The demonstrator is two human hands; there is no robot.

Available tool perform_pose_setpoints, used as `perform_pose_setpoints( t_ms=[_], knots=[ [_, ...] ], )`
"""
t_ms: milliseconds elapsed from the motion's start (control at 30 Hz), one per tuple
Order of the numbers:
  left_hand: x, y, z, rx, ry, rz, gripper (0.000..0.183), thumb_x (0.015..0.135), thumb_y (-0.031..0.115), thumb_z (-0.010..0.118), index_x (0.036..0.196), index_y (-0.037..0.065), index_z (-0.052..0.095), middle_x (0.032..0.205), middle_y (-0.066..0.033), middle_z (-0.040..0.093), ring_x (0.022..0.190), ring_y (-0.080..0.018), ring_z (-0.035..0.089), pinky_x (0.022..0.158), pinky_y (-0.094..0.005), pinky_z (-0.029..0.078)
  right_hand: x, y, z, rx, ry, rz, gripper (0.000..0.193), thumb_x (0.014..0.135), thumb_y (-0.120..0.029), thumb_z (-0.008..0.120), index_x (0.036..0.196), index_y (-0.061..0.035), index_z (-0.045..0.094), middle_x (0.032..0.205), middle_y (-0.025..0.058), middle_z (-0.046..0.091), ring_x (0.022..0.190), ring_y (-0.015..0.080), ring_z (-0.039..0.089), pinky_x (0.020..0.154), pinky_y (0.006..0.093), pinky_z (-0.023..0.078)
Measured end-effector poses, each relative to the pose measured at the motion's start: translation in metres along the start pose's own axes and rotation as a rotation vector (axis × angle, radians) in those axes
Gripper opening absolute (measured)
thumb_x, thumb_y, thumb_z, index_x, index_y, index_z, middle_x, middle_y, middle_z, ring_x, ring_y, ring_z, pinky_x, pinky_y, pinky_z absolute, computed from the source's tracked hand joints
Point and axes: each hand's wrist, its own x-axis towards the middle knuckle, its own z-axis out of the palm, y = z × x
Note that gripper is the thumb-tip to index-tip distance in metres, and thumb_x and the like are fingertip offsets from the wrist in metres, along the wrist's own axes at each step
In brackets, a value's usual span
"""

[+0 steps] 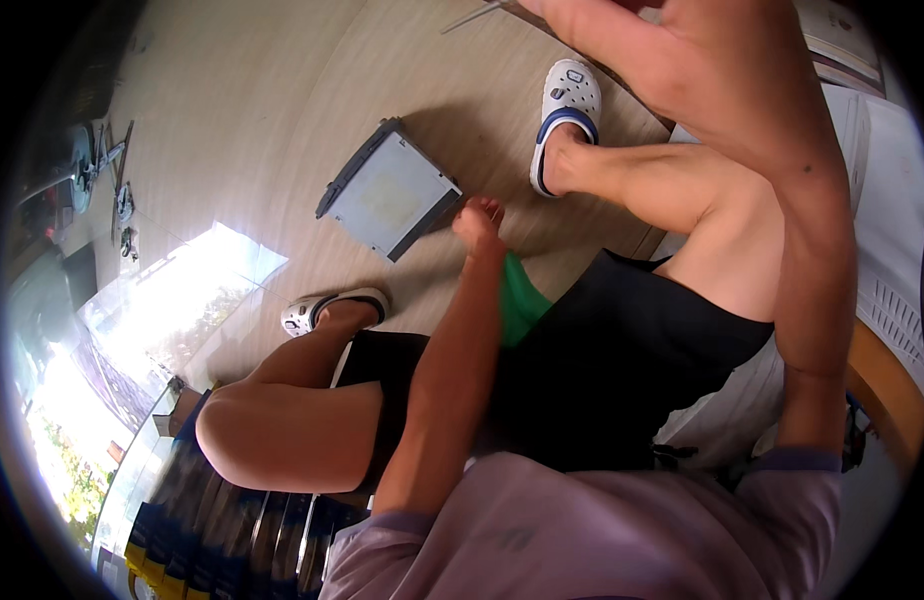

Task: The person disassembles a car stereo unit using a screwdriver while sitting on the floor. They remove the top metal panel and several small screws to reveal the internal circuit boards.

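A flat, grey metal-cased device [380, 195] with a dark front panel lies on the floor between my feet. My left hand [479, 222] is beside its right corner, fingers curled in. Whether it touches the case or pinches something small, I cannot make out. At the top edge my right hand [647, 45] is partly cut off by the picture. A thin metal rod [472, 15], like a tool's shaft, sticks out to the left from this hand; the fingers' grip is out of view. Something green and smooth [522, 300] shows behind my left forearm.
My white clogs [570, 92] stand on the pale tiled floor [242, 95]. To the right is a white plastic casing with vents [892, 315], beside a curved wooden piece [887, 385]. Several dark packages [212, 520] stand at lower left. A fan-like object [87, 165] is at far left.
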Motion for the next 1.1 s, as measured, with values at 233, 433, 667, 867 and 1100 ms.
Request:
perform_pose_setpoints(
  t_ms=[233, 433, 667, 867, 1100],
  knots=[
    [-0.035, 0.045, -0.011, -0.235, -0.113, 0.045, 0.027, 0.094, 0.025, 0.054, 0.107, 0.002, 0.055, 0.109, -0.012, 0.059, 0.102, -0.0262, 0.057, 0.09, -0.038, 0.052, -0.009, -0.001, 0.007, 0.069, -0.02, -0.05, 0.002, 0.084, 0.0, 0.06, 0.084, 0.002, 0.061, 0.065, 0.0136, 0.063, 0.057, 0.0244, 0.063, 0.057, 0.0335, 0.049],
    [-0.024, 0.073, -0.027, -0.356, -0.087, 0.148, 0.042, 0.098, 0.043, 0.059, 0.119, 0.007, 0.058, 0.117, -0.0064, 0.064, 0.105, -0.0208, 0.062, 0.086, -0.0314, 0.053, -0.001, -0.038, 0.002, -0.219, -0.019, -0.231, 0.009, 0.084, 0.0, 0.058, 0.088, 0.0045, 0.064, 0.066, 0.0183, 0.065, 0.059, 0.0294, 0.066, 0.061, 0.0363, 0.052],
    [0.001, 0.064, -0.032, -0.34, -0.065, 0.148, 0.046, 0.093, 0.044, 0.067, 0.119, 0.007, 0.057, 0.111, -0.0046, 0.064, 0.097, -0.0177, 0.06, 0.083, -0.0299, 0.053, 0.004, -0.035, 0.014, 0.102, 0.033, -0.149, 0.011, 0.083, -0.003, 0.06, 0.089, 0.0045, 0.065, 0.07, 0.0218, 0.066, 0.064, 0.0331, 0.069, 0.064, 0.0389, 0.054],
    [-0.006, 0.064, -0.038, -0.343, 0.041, 0.171, 0.045, 0.09, 0.042, 0.072, 0.111, 0.004, 0.06, 0.103, -0.0051, 0.063, 0.086, -0.018, 0.058, 0.072, -0.0309, 0.052, 0.008, -0.022, 0.032, 0.112, 0.091, -0.205, 0.009, 0.083, -0.003, 0.062, 0.09, 0.0033, 0.066, 0.075, 0.0203, 0.068, 0.068, 0.0305, 0.07, 0.064, 0.0359, 0.055],
    [-0.025, 0.059, -0.024, -0.34, 0.127, 0.161, 0.041, 0.09, 0.039, 0.074, 0.105, 0.003, 0.061, 0.095, -0.0058, 0.061, 0.078, -0.0178, 0.054, 0.069, -0.0303, 0.049, 0.0, -0.026, 0.023, 0.059, 0.047, -0.133, 0.009, 0.084, -0.003, 0.064, 0.09, 0.0033, 0.066, 0.08, 0.0187, 0.07, 0.074, 0.0276, 0.072, 0.066, 0.0351, 0.056]
  ],
)
